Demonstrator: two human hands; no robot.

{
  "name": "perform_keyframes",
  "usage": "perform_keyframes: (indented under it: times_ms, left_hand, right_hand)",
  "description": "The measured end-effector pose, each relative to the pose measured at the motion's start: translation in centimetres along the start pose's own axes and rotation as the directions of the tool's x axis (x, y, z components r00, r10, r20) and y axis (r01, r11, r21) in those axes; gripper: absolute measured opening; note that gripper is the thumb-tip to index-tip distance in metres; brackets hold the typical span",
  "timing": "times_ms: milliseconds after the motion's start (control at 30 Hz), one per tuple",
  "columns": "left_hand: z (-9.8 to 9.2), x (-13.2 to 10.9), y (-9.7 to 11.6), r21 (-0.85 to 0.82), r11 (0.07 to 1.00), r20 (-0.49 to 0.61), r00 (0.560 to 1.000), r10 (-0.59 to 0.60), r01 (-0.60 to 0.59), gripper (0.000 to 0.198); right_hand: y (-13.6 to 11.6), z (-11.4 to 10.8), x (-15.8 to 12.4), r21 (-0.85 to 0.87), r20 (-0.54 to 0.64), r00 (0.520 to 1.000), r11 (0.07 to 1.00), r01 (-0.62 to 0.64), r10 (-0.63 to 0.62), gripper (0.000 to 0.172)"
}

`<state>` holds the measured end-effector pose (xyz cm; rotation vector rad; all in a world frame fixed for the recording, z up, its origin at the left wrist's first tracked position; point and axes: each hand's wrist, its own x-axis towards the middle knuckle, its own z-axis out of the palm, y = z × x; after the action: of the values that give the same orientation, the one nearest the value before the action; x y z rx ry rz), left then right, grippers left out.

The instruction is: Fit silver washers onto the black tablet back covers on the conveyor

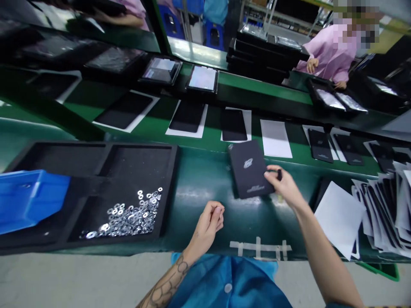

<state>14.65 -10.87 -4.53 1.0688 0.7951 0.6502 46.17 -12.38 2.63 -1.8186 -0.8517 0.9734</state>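
My right hand (282,184) grips the lower right edge of a black tablet back cover (247,171), which carries a pale logo and a small hole at its upper left corner. A short black stick-like piece (279,174) also shows at that hand's fingers. My left hand (210,220) is closed in a pinch over the bench, apart from the cover; whatever its fingers hold is hidden. To its left, a black compartment tray (175,171) has a heap of small shiny metal rings (138,218) in its near right compartment.
A blue bin (35,196) rests on the tray's left side. Beyond the bench, a green conveyor (215,96) carries dark covers on white sheets and one bare white sheet (276,137). Covers and paper (382,209) pile up at right. A co-worker in pink (334,51) works across.
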Motion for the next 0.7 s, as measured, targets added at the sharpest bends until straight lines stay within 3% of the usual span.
perform_keyframes:
  times_ms: [100, 167, 233, 300, 367, 400, 467, 533, 600, 700]
  left_hand:
    - [-1.0, -0.3, -0.2, -0.039, 0.999, 0.008, 1.000, 0.005, -0.005, 0.034]
    - [-1.6, -0.6, -0.2, -0.086, 0.996, 0.001, 1.000, 0.023, -0.023, 0.033]
    - [-2.0, -0.9, 0.0, -0.132, 0.991, -0.015, 0.999, 0.031, -0.033, 0.032]
    - [-2.4, -1.2, 0.0, -0.168, 0.986, -0.021, 1.000, 0.013, -0.016, 0.032]
    - [-2.7, -1.2, 0.1, -0.190, 0.982, -0.015, 1.000, -0.016, 0.013, 0.034]
    - [-2.7, -1.1, 0.0, -0.192, 0.981, -0.018, 1.000, -0.022, 0.018, 0.036]
    - [-2.7, -0.9, 0.0, -0.159, 0.987, -0.025, 1.000, -0.012, 0.007, 0.039]
    - [-2.7, -0.7, -0.1, -0.086, 0.996, -0.021, 1.000, 0.002, -0.004, 0.041]
    - [-2.7, -0.5, -0.1, -0.022, 1.000, -0.008, 1.000, -0.003, 0.003, 0.043]
    - [-2.7, -0.4, 0.0, 0.016, 1.000, 0.001, 1.000, -0.009, 0.009, 0.043]
  right_hand:
    - [-2.3, -5.6, 5.5, -0.038, -0.240, 0.968, 0.997, 0.061, -0.068, 0.070]
    - [-3.0, -9.1, 9.4, -0.101, -0.287, 0.954, 0.993, 0.062, -0.089, 0.065]
    - [-2.8, -11.5, 12.7, -0.320, -0.294, 0.952, 0.947, -0.015, -0.084, 0.055]
    - [-2.3, -11.9, 15.2, -0.623, -0.305, 0.942, 0.777, -0.089, -0.137, 0.044]
    - [-2.1, -9.9, 17.1, -0.806, -0.277, 0.923, 0.587, -0.072, -0.268, 0.038]
    - [-2.3, -8.2, 18.0, -0.841, -0.235, 0.913, 0.540, -0.020, -0.333, 0.036]
    - [-3.0, -3.8, 20.0, -0.839, -0.118, 0.912, 0.531, 0.120, -0.393, 0.038]
    - [-4.4, 0.8, 21.9, -0.815, -0.026, 0.950, 0.557, 0.159, -0.310, 0.042]
    - [-5.9, 4.2, 23.6, -0.823, -0.024, 0.987, 0.564, 0.071, -0.159, 0.043]
    - [-7.6, 6.2, 25.2, -0.836, -0.071, 0.996, 0.548, -0.034, -0.046, 0.034]
